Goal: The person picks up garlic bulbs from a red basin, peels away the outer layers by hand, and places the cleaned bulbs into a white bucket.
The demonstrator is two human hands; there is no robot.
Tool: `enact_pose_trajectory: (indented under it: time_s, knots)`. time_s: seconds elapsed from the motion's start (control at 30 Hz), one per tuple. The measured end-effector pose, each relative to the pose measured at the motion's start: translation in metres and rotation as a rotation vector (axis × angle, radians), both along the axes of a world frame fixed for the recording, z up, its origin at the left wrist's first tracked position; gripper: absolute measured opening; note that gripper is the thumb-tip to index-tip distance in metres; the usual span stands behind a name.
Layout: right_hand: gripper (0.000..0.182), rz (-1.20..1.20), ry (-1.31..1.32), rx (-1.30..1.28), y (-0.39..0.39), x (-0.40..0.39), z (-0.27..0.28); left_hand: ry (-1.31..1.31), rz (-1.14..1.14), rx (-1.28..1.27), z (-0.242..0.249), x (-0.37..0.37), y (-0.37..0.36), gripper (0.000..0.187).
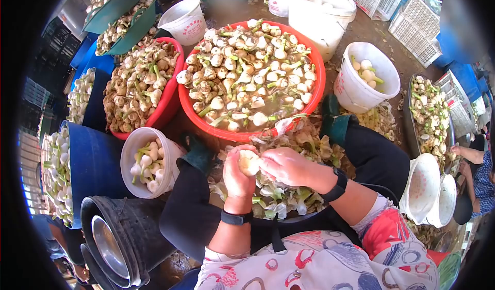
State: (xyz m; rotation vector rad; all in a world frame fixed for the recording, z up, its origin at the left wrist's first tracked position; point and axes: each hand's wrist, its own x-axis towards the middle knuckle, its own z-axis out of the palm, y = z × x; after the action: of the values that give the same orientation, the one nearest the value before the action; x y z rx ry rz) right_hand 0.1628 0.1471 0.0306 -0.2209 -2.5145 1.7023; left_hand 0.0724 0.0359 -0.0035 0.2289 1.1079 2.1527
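Observation:
My left hand (239, 174) is wrapped round a pale garlic bulb (249, 163), whose round cut-looking face points up. Touching the bulb's right side, my right hand (285, 166) has its fingers curled together; whatever is between them is too small to make out. Just beyond both hands stands a red tub (318, 91) of water with many unpeeled garlic bulbs. Beneath the hands lies a heap of peeled skins and leaves (289, 200). White peeled bulbs sit in a white bucket (177, 158) to the left and in another white bucket (356, 91) to the right.
A second red tub (172, 91) of bulbs stands left of the first, near a blue barrel (95, 161). Black buckets (139, 228) are at lower left. A dark basin (409, 130) of bulbs is at right, where another person's arm (466, 153) reaches in.

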Motion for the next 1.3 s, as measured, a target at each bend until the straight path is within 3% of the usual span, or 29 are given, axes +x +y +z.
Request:
enact_pose_trajectory:
  time_s: [0.13,0.23,0.3,0.37,0.43,0.47,0.5,0.57,0.63,0.7,0.83,0.97,1.03,1.1,1.13,1.17,1.2,1.23,1.3]
  knots:
    - [0.027,0.05,-0.027,-0.04,0.001,-0.003,0.009,0.061,0.01,-0.053,0.001,0.002,0.0,0.034]
    - [0.026,-0.054,-0.23,-0.154,-0.004,-0.003,0.014,0.095,0.076,-0.059,0.009,0.003,0.002,0.034]
    - [0.024,-0.103,-0.182,-0.323,-0.01,0.0,0.01,-0.175,0.012,0.118,0.019,0.001,0.003,0.035]
    - [0.022,-0.14,-0.147,-0.185,-0.013,-0.001,-0.005,-0.213,0.007,0.139,0.011,-0.006,0.001,0.036]
    - [0.021,-0.267,-0.134,0.163,-0.007,-0.001,-0.016,-0.465,0.017,0.238,0.018,-0.01,0.001,0.036]
    - [0.02,-0.287,-0.316,-0.172,-0.001,-0.002,-0.024,-0.437,0.024,0.228,0.017,-0.011,0.0,0.035]
    - [0.02,-0.286,-0.312,-0.166,-0.003,-0.004,-0.019,-0.433,0.024,0.235,0.014,-0.012,0.001,0.035]
    - [0.02,-0.372,-0.044,-0.398,-0.014,-0.004,-0.007,-0.256,0.114,0.123,0.006,-0.009,0.003,0.035]
    - [0.02,-0.388,0.01,-0.453,-0.015,-0.007,0.0,-0.187,0.096,0.088,0.013,-0.005,0.003,0.036]
    - [0.019,-0.267,-0.209,-0.443,-0.007,-0.009,0.005,0.087,0.118,-0.046,0.009,-0.004,0.001,0.036]
    - [0.019,-0.275,-0.185,-0.549,-0.009,-0.003,0.017,0.429,0.181,-0.226,0.009,0.002,-0.002,0.039]
    - [0.021,-0.323,-0.168,-0.626,-0.009,0.0,0.02,0.511,0.203,-0.307,0.016,0.011,-0.001,0.036]
    - [0.02,-0.334,-0.271,-0.56,-0.004,0.001,0.02,0.674,0.179,-0.295,0.013,0.007,-0.003,0.033]
    - [0.02,-0.251,-0.295,-0.362,-0.001,0.003,0.019,0.609,0.138,-0.28,0.018,0.008,-0.002,0.031]
    - [0.02,-0.244,-0.294,-0.362,-0.001,0.004,0.009,0.303,0.167,-0.085,0.022,0.008,0.001,0.031]
    - [0.022,-0.245,-0.219,-0.006,-0.003,0.006,-0.014,-0.005,0.188,0.109,0.025,0.007,0.003,0.032]
    - [0.024,-0.247,-0.142,0.354,-0.002,0.009,-0.039,-0.094,0.154,0.115,0.011,-0.006,0.0,0.032]
    - [0.03,-0.068,-0.467,0.622,0.005,0.013,-0.07,-0.344,0.034,0.296,0.016,-0.016,-0.005,0.031]
    - [0.03,-0.089,-0.567,0.698,-0.001,0.023,-0.063,-0.678,0.065,0.317,0.017,-0.023,-0.008,0.031]
